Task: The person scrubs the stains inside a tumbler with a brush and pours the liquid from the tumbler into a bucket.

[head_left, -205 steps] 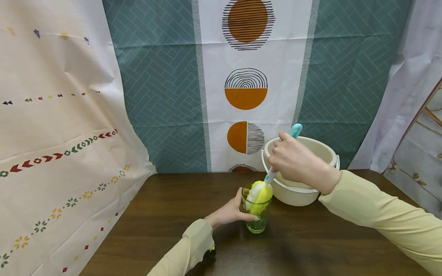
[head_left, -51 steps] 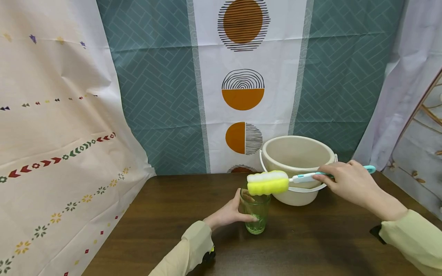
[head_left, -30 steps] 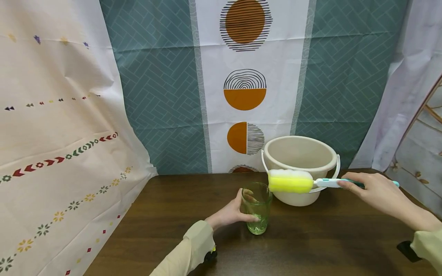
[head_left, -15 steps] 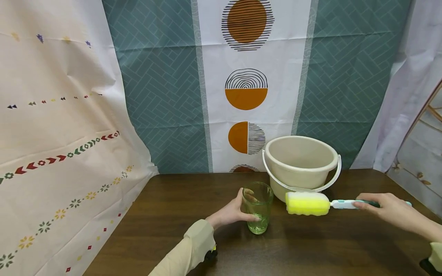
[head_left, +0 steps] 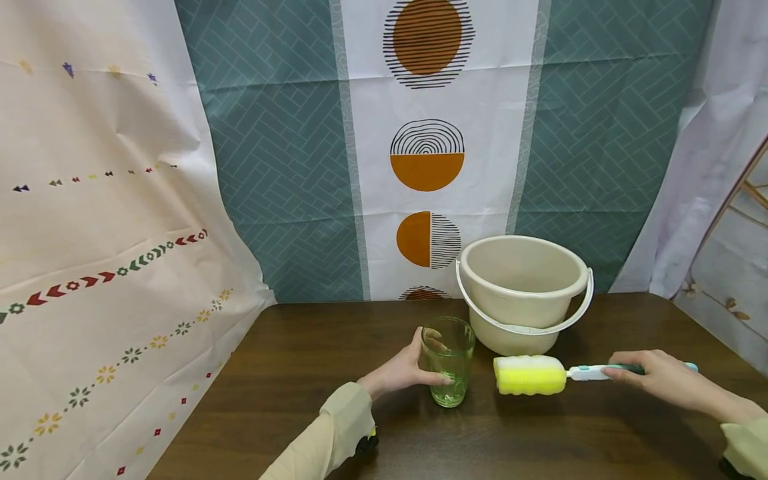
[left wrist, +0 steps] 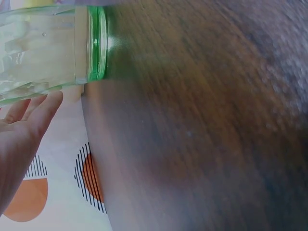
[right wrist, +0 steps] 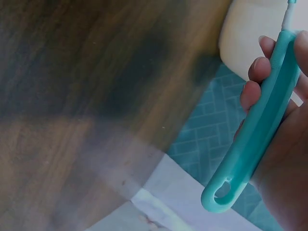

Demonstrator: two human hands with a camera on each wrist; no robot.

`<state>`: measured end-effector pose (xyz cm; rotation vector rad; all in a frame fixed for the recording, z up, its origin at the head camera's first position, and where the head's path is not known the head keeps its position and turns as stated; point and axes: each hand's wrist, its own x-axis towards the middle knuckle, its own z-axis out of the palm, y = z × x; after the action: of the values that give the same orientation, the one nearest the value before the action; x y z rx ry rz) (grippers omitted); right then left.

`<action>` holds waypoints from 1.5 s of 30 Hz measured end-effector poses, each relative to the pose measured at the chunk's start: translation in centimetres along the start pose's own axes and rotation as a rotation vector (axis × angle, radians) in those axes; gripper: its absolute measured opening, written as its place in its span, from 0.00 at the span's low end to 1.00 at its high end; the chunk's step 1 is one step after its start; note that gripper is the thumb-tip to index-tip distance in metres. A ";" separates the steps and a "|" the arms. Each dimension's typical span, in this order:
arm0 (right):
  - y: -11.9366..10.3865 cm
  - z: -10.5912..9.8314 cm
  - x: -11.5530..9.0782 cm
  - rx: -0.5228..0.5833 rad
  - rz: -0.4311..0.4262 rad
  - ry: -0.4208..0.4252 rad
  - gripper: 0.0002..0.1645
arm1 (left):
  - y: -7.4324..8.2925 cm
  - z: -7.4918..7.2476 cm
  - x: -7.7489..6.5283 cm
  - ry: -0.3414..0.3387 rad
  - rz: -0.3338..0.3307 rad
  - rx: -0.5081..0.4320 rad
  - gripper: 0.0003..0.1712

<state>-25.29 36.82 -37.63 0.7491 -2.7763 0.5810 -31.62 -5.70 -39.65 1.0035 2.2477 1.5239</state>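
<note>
A clear green drinking glass point(head_left: 451, 373) stands upright on the table, and my left hand point(head_left: 401, 369) grips it from the left side, thumb in front and fingers behind. Seen from the left wrist, the glass point(left wrist: 48, 53) has its base on the wood. To the right of the glass, my right hand point(head_left: 669, 381) holds a sponge bottle brush point(head_left: 530, 377) level, its yellow-and-white head pointing left. The head is apart from the glass. In the right wrist view, fingers and thumb wrap the brush's teal handle point(right wrist: 262, 115), with the holed end sticking out past the palm.
Behind the brush stands a cream bucket point(head_left: 510, 310), its white handle hanging down in front. Dark brown wood makes up the table point(head_left: 288, 360). A patterned cloth point(head_left: 294, 167) hangs along its back edge, and a cream cloth point(head_left: 108, 233) hangs at left.
The brush came up out of the glass, swung level, moved right past the bucket's front, then sank lower toward the table. My left hand and the glass have stayed in place.
</note>
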 end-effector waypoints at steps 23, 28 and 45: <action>1.9 2.8 -0.5 0.106 0.012 -0.136 0.07 | -0.2 0.6 0.2 -0.009 0.007 -0.048 0.41; 2.3 3.2 -0.6 0.127 -0.031 -0.114 0.09 | -0.3 0.7 0.3 -0.008 0.015 -0.043 0.40; 2.8 3.8 0.3 0.073 -0.227 -0.003 0.05 | -0.2 0.3 0.1 0.003 0.000 -0.036 0.42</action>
<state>-27.41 37.31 -41.89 1.0629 -2.6345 0.6380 -31.61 -5.50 -39.95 0.9922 2.2144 1.5613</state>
